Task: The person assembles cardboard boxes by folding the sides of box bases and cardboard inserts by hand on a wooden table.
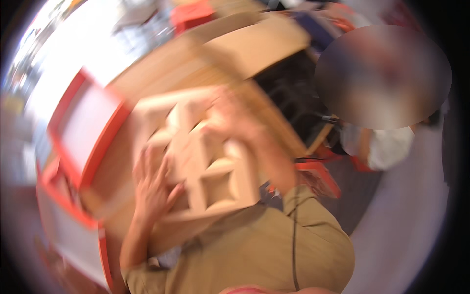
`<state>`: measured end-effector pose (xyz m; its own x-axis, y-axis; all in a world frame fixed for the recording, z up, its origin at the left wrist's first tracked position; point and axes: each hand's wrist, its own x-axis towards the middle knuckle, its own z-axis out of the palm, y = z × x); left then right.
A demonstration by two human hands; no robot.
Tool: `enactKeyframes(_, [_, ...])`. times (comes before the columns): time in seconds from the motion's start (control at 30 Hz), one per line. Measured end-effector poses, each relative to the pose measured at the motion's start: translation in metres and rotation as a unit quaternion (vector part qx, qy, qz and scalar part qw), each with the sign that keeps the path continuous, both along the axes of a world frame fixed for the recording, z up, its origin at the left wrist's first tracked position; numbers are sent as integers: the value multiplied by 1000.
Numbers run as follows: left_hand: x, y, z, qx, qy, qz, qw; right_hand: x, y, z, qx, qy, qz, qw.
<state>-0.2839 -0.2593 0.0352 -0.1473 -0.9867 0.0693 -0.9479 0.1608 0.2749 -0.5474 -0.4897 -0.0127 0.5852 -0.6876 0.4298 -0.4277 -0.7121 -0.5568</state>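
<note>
A beige moulded tray [194, 161] with several square hollows lies in front of me, close to my body. My left hand [152, 183] rests on its left side, fingers spread over the hollows and the thumb apart. At the tray's far right part is my right hand [237, 117]; motion smears its fingers, so their grip is unclear. Small contents in the hollows, if any, cannot be made out.
Red-rimmed open boxes with pale insides [88, 120] are stacked to the left on the wooden table [161, 61]. A cardboard box [262, 41] with a dark interior stands at the far right. Beyond it is another person, holding or near something white [390, 148].
</note>
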Motion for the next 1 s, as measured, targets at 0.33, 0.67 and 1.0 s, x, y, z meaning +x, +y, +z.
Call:
enactKeyframes(0.33, [-19,-21,3,15,-49,8,999,-30,15,64,0,95,63,993])
enactKeyframes(0.67, [-25,-17,1,-18,-33,-2,999,-61,144,88,5,289,96,953])
enactKeyframes(1.0, [-20,-14,8,-22,-53,-33,998,-61,155,56,-9,228,66,971])
